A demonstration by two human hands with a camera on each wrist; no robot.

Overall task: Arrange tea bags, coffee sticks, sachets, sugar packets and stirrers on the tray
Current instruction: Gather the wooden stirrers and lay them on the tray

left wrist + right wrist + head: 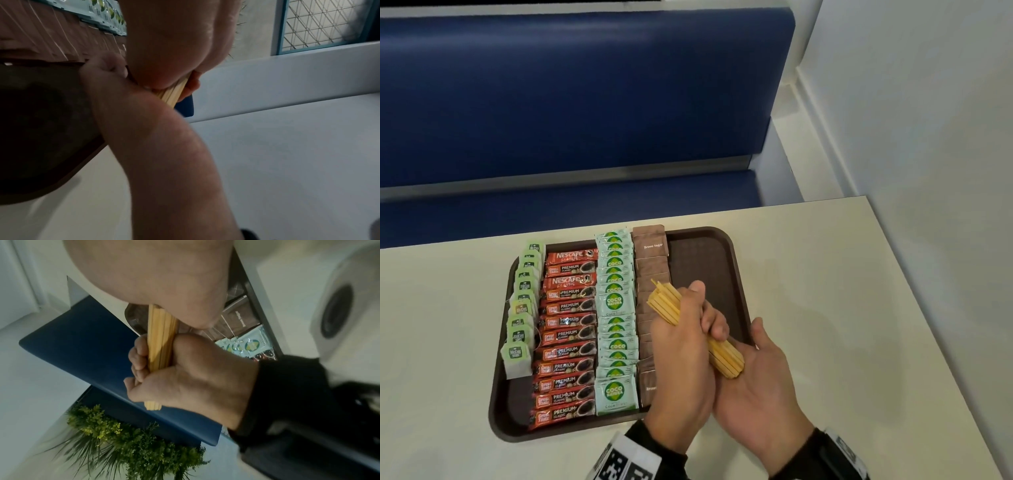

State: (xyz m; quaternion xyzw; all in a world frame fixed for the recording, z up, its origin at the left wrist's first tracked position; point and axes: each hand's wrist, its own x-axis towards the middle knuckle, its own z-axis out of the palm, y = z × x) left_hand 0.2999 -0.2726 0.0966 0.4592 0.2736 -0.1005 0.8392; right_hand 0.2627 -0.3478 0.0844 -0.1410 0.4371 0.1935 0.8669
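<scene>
A brown tray point(707, 265) lies on the table. On it, from left to right, run rows of green tea bags point(524, 308), red coffee sticks point(568, 335), pale green Coco sachets point(616, 301) and brown sugar packets point(652, 263). The tray's right strip is bare. My left hand point(685, 359) grips a bundle of wooden stirrers point(664, 305) around its middle, slanted above the sugar row. My right hand point(763, 377) lies open, its palm against the bundle's near end. The right wrist view shows the left hand's fingers point(139, 360) wrapped round the stirrers point(160, 340).
The cream table point(825, 274) extends to the right of the tray and in front of it. A blue padded bench point(585, 102) stands beyond the far edge. A white wall point(928, 137) runs along the table's right side. A green plant point(123, 443) appears in the right wrist view.
</scene>
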